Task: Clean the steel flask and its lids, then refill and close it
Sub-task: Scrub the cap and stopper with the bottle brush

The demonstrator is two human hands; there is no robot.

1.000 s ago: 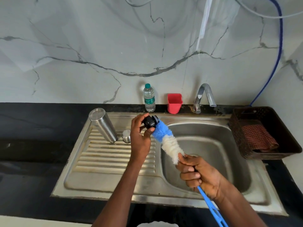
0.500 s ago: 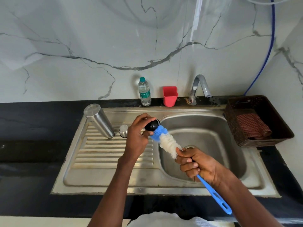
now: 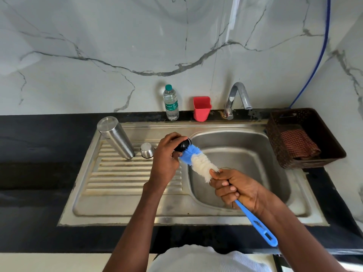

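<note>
A black inner lid [image 3: 183, 144] is gripped in the left hand [image 3: 166, 160], held above the boundary between drainboard and basin. The blue bristle tip of a bottle brush [image 3: 198, 160] is pressed against the lid's open face. The brush's blue handle is clenched in the right hand [image 3: 238, 188], just behind the white bristles, with the handle's end projecting toward the near right.

The steel flask [image 3: 115, 137] is seen mouth-down on the far left of the sink [image 3: 121, 205] drainboard, leaning in the wide-angle view. 1 small steel cap [image 3: 147, 150] is set just right of it, apart from the left hand.

Along the far ledge are noted 1 water bottle [image 3: 171, 103], 1 red cup [image 3: 202, 108] and the tap [image 3: 236, 99]. At right, a dark basket [image 3: 275, 138] holds a checked cloth [image 3: 299, 143]. No running water is discernible at the tap.
</note>
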